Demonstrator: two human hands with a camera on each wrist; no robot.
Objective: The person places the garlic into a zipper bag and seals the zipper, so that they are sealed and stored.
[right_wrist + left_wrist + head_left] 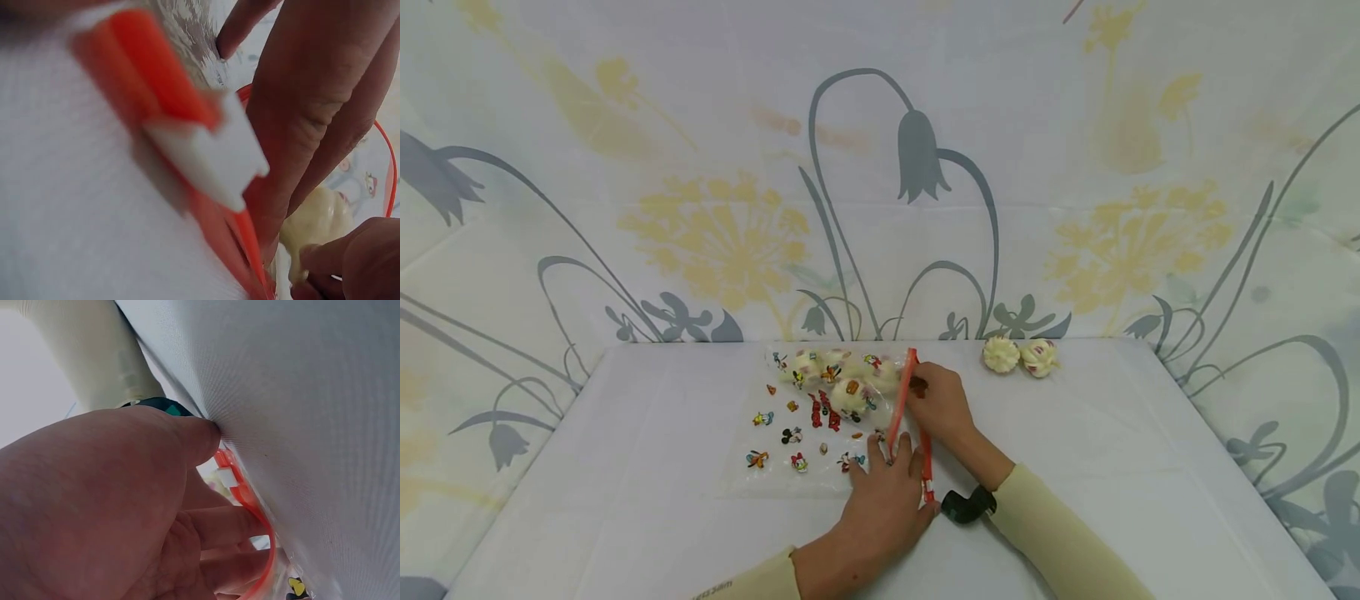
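Observation:
A clear zip bag [775,483] printed with cartoon figures lies flat, several pale bulbs [850,396] inside it. Its red-edged mouth [901,400] faces right and stands parted. My left hand [880,517] rests on the bag near the mouth with spread fingers; the left wrist view shows its thumb and fingers [231,528] around the red strip [265,525]. At the mouth, my right hand [942,404] has its fingertips inside. The right wrist view shows it [362,259] pinching the stem of a pale bulb [322,215], beside the white slider [219,156].
Two pale bulbs, one plain [1002,355] and one purple-streaked [1040,357], sit at the table's back edge, right of the bag. A dark device [967,506] is at my right wrist. Behind the white table [1075,517] hangs a flower-patterned cloth [865,250].

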